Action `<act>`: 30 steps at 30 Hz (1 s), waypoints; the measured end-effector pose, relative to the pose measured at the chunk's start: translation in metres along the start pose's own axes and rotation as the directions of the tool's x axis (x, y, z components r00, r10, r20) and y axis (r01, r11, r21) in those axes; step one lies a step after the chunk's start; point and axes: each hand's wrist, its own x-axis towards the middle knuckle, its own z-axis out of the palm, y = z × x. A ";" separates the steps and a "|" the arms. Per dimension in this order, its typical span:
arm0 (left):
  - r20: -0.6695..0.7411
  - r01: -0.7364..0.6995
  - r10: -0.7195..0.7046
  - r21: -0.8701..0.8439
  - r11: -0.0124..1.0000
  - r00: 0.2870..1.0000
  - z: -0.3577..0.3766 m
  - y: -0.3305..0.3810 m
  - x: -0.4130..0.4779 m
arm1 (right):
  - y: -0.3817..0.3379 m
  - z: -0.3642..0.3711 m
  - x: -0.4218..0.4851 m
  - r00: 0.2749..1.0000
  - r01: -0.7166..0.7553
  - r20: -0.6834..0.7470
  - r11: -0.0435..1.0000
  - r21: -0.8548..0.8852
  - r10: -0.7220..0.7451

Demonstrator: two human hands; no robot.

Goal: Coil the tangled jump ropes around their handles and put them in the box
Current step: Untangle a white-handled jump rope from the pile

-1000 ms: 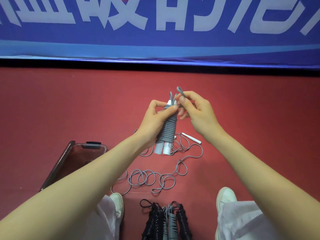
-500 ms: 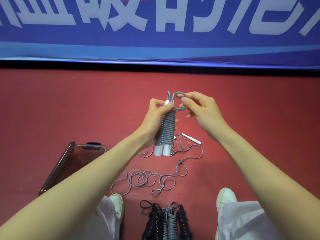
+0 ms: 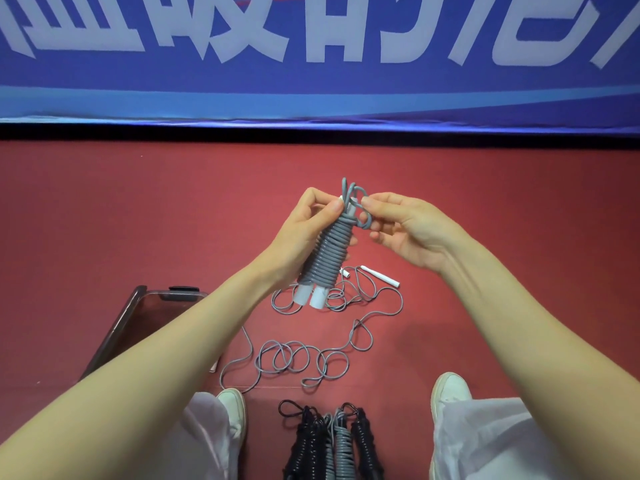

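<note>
Fingers of the left hand (image 3: 302, 233) curl round the grey rope bundle (image 3: 329, 258), thumb pressed near its top, white handle ends showing under the coils. The right hand (image 3: 412, 230) pinches the tail loop (image 3: 363, 212) between thumb and forefinger, its other fingers loosely spread. Over the last second that tail has come from high above the bundle down against its top turns, so the tie-off looks nearly finished. Below the bundle a loose grey rope (image 3: 298, 358) lies tangled, its white handle (image 3: 381, 276) just right. The clear box (image 3: 156, 320) is lower left, and finished coiled ropes (image 3: 332, 441) lie further below.
</note>
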 end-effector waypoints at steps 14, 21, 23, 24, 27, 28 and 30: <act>-0.008 0.167 -0.167 -0.028 0.986 0.986 -0.009 0.001 0.005 | 0.008 0.002 -0.004 0.915 0.369 0.024 0.812 -0.452 -0.403; 0.167 0.242 -0.233 -0.037 0.970 0.958 -0.013 0.008 -0.001 | 0.014 -0.001 -0.002 0.735 0.532 -0.002 0.579 -0.618 -0.678; 0.182 0.253 -0.253 0.023 0.967 0.950 -0.014 0.007 -0.002 | 0.011 -0.001 -0.001 0.878 0.438 0.050 0.758 -0.484 -0.475; 0.178 0.257 -0.266 0.070 0.964 0.947 -0.014 0.004 -0.003 | 0.012 0.001 -0.001 0.928 0.364 0.086 0.830 -0.423 -0.364; 0.138 0.303 -0.324 0.154 0.940 0.936 -0.009 -0.008 -0.002 | 0.018 0.006 0.004 0.948 0.303 0.048 0.848 -0.436 -0.314; 0.109 0.325 -0.340 0.135 0.936 0.934 -0.007 -0.010 -0.001 | 0.017 0.005 0.007 0.943 0.304 0.021 0.839 -0.452 -0.331; 0.054 0.344 -0.350 0.101 0.934 0.935 -0.005 -0.013 0.001 | 0.012 0.002 0.008 0.938 0.306 0.032 0.780 -0.546 -0.346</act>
